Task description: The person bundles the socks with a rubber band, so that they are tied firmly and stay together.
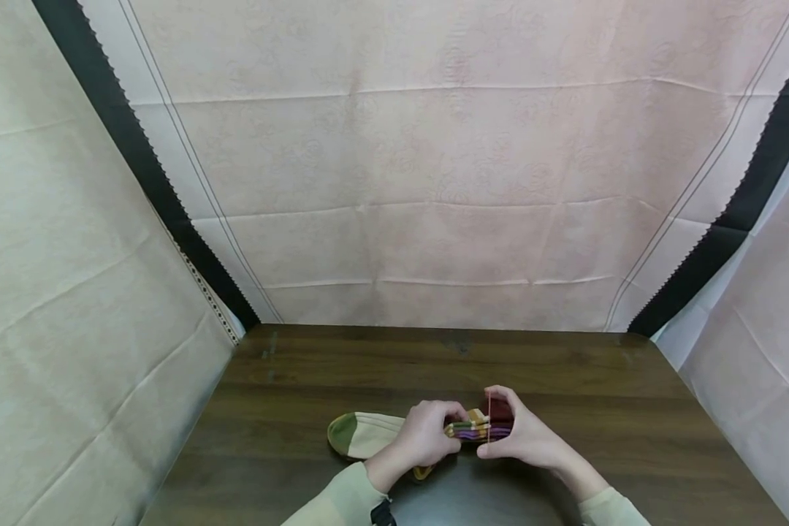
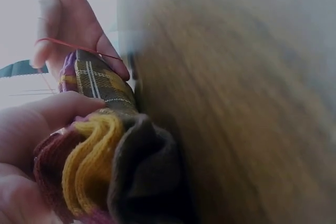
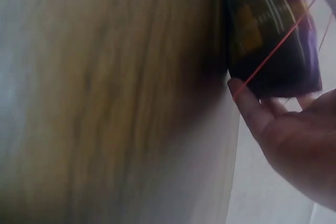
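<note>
My left hand (image 1: 426, 432) grips a stack of folded socks (image 1: 468, 431) just above the table. In the left wrist view, yellow, maroon and dark grey sock folds (image 2: 149, 166) bulge at the near end. Toward the far end the bundle shows a plaid sock (image 2: 102, 80) and a purple edge. A thin red rubber band (image 3: 273, 51) is stretched between the thumb and fingers of my right hand (image 1: 529, 437). That hand is spread around the bundle's right end, with the band crossing in front of it. To the left lies a cream sock (image 1: 375, 436) with a green toe, partly behind my left hand.
The dark wooden table (image 1: 342, 365) runs back to a pale fabric wall (image 1: 447, 256). Similar fabric panels (image 1: 92, 307) stand along both sides. A black band (image 1: 383, 513) circles my left wrist.
</note>
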{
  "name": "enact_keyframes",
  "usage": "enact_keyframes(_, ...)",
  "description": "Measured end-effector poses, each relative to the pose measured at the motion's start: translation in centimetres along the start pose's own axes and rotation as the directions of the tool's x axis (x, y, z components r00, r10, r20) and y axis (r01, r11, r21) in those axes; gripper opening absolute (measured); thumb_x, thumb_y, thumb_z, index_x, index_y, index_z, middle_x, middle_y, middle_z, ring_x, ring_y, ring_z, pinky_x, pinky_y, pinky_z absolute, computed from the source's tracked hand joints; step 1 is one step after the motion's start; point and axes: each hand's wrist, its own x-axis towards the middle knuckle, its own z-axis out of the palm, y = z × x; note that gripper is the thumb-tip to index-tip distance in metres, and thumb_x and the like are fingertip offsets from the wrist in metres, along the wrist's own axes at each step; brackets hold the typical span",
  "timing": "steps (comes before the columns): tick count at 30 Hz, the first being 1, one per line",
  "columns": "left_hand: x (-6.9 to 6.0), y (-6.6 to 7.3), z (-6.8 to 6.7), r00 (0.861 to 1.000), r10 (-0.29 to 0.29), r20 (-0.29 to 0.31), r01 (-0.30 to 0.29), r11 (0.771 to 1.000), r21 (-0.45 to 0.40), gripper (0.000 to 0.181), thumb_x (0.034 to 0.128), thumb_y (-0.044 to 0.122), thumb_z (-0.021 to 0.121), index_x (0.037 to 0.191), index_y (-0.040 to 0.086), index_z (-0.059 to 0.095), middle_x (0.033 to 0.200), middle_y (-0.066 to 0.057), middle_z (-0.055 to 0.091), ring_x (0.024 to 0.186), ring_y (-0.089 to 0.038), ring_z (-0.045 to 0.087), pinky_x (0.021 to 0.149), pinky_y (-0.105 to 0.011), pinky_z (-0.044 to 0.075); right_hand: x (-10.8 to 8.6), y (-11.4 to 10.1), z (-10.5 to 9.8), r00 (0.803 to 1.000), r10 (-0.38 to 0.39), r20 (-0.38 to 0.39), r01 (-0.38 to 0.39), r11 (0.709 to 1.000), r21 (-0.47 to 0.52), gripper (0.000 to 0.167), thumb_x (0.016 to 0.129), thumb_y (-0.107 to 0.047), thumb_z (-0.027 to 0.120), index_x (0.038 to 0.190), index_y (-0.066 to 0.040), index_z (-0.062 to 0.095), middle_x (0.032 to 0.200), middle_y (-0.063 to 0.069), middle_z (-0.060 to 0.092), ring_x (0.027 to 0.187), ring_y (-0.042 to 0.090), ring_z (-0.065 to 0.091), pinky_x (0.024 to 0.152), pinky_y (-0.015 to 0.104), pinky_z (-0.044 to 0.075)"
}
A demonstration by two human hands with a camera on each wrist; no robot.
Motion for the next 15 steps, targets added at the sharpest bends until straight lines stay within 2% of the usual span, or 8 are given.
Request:
enact_keyframes(7,0.2,0.2,-0.3,0.998,0.016,0.065,-0.020,0.998,0.060,0.053,0.0817,0.009,0.089,0.125,0.029,0.065,0.095,0.015,0.067,0.079,-0.003,0.058,0.071,-0.027,0.049,0.7,-0.2,1.2,0.999,-0.054,-0.006,0.053,0.991,-0.119,0.098,0.076,-0.021,0.099,0.152,0.001,0.041,0.143,0.022,0.055,0.126,0.031,0.056,0.097,0.026,0.051)
enact_keyframes(13,0.3,0.4,-0.5,0.991,0.054,0.121,-0.072,0.986,0.151,0.065,0.0849,0.012,0.088,0.139,0.033,0.059,0.124,0.004,0.073,0.102,-0.009,0.067,0.082,-0.032,0.055,1.0,-0.8,1.4,0.996,-0.084,0.011,0.084,0.973,-0.214,0.095,0.074,-0.032,0.101,0.147,-0.002,0.049,0.137,0.013,0.059,0.118,0.025,0.059,0.095,0.030,0.051)
enact_keyframes(15,0.4,0.4,-0.5,0.990,0.060,0.130,-0.082,0.983,0.167,0.065,0.0849,0.012,0.088,0.140,0.032,0.060,0.126,0.003,0.073,0.105,-0.010,0.067,0.084,-0.032,0.055,1.1,-1.0,1.5,0.996,-0.089,0.015,0.090,0.971,-0.221,0.094,0.073,-0.034,0.101,0.146,-0.004,0.050,0.135,0.012,0.059,0.116,0.025,0.059,0.094,0.031,0.051)
